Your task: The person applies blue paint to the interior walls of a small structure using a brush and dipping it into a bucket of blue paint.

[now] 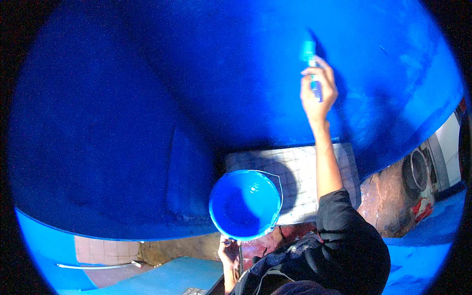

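My right hand [319,88] is raised to the blue wall [236,73], its fingers closed round a paintbrush [308,50]. The brush points up, its bristle end at the wall or very near it, blurred by motion. Lower down, a bucket [269,196] with blue paint on its inside and a thin wire handle is held up in front of me. My left hand [228,253] grips the bucket at its near side; part of the fingers is hidden under the rim.
Below the wall is a white tiled surface [305,172] in the corner. To the right stand a dark round ring-shaped object [418,169] and a red-and-white packet [422,209] on a stained floor. A white tube [98,267] lies at lower left, near a blue-grey flat surface [172,275].
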`<state>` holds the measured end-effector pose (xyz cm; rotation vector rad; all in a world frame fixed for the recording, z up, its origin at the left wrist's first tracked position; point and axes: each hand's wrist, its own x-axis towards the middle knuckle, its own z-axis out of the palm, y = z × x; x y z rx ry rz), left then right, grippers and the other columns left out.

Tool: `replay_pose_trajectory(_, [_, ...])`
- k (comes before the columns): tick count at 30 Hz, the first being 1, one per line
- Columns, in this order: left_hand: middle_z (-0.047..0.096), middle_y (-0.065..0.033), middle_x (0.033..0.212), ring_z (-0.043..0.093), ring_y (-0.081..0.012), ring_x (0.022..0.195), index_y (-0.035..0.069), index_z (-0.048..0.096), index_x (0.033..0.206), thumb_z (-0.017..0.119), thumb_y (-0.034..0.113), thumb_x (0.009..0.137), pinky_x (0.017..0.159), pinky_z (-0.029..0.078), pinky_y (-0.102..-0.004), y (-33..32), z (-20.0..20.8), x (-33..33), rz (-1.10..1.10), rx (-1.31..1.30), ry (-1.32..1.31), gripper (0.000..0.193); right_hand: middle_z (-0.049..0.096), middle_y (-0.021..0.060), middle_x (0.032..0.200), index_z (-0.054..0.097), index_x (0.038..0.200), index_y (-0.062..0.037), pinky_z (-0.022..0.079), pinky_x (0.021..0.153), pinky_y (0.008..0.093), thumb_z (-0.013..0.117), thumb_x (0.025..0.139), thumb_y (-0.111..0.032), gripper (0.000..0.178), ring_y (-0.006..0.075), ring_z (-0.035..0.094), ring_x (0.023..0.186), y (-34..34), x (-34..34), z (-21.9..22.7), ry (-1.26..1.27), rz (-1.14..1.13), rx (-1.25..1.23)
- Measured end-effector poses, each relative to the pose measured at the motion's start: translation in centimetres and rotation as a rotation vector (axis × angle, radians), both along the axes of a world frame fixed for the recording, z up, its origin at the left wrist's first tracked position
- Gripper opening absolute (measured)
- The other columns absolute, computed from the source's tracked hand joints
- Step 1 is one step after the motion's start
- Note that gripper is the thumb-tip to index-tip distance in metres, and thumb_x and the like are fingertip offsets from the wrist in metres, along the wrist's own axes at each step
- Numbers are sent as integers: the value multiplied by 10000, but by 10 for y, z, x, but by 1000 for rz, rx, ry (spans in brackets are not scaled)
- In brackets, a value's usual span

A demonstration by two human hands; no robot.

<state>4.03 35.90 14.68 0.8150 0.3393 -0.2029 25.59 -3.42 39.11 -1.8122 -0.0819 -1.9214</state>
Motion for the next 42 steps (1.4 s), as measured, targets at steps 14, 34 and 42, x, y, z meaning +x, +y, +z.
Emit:
replay_pose_trajectory(14, [558, -6, 882, 529, -141, 806, 80, 557, 1010, 501, 107, 707, 805, 494, -343, -6, 13, 4, 7, -82, -1, 310, 640, 128, 1008, 628, 795, -72, 495, 825, 378, 605, 722, 50, 145, 286, 617, 992, 3, 20, 17, -79, 52, 57])
replay_pose_trajectory(34, [556, 3, 837, 542, -149, 791, 106, 547, 973, 508, 119, 706, 729, 494, -359, -2, 6, 3, 16, -85, 23, 270, 606, 163, 1044, 636, 811, -74, 499, 794, 408, 579, 742, 10, 122, 317, 609, 970, 30, 10, 52, -63, -36, -35])
replay_pose_trajectory(42, [560, 6, 829, 549, -144, 760, 105, 552, 983, 516, 95, 706, 752, 498, -358, -2, 9, 5, 3, -98, -3, 279, 605, 158, 1043, 627, 822, -86, 514, 759, 394, 625, 704, 11, 153, 316, 630, 918, 107, 35, 61, -4, 461, -95])
